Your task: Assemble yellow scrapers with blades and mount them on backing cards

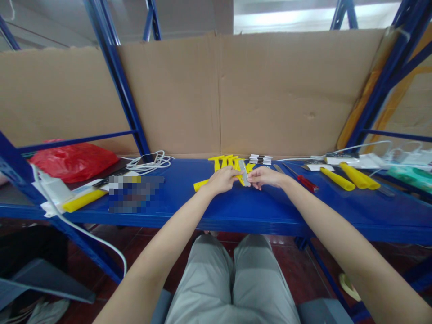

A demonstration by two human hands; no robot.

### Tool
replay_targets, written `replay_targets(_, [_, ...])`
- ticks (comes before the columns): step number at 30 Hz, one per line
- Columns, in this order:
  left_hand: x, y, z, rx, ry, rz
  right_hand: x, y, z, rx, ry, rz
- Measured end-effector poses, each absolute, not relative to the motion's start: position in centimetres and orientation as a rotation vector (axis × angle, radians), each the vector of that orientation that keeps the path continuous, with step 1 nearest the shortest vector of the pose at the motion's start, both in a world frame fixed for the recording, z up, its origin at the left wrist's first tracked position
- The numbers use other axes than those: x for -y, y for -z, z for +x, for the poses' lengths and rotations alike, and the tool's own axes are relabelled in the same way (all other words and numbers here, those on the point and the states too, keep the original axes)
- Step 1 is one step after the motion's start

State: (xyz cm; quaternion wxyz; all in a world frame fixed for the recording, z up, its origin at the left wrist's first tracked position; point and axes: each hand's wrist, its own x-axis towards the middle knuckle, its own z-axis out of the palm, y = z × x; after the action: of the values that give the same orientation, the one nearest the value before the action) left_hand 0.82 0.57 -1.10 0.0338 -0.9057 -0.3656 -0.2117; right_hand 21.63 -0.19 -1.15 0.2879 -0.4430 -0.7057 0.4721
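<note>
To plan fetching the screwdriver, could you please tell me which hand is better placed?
Probably the right hand: the screwdriver lies to its right, whereas the left hand is farther off, beyond the grey piece.

Your left hand (222, 180) is blocking part of the yellow T-shaped pieces (217, 164), and your right hand (265, 176) covers an edge of the metal strip (243, 170). Can't tell what's under that pixelated patch (135, 195) or inside the red plastic bag (74, 160), tbh. The green plastic (410, 174) gets chopped by the right edge.
</note>
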Motion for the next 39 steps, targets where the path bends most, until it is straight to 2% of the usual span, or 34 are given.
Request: replay_targets(39, [-0.75,1.16,0.72,1.127,0.546,-2.733,0.10,1.09,21.24,1.791,-1.241,-1.195])
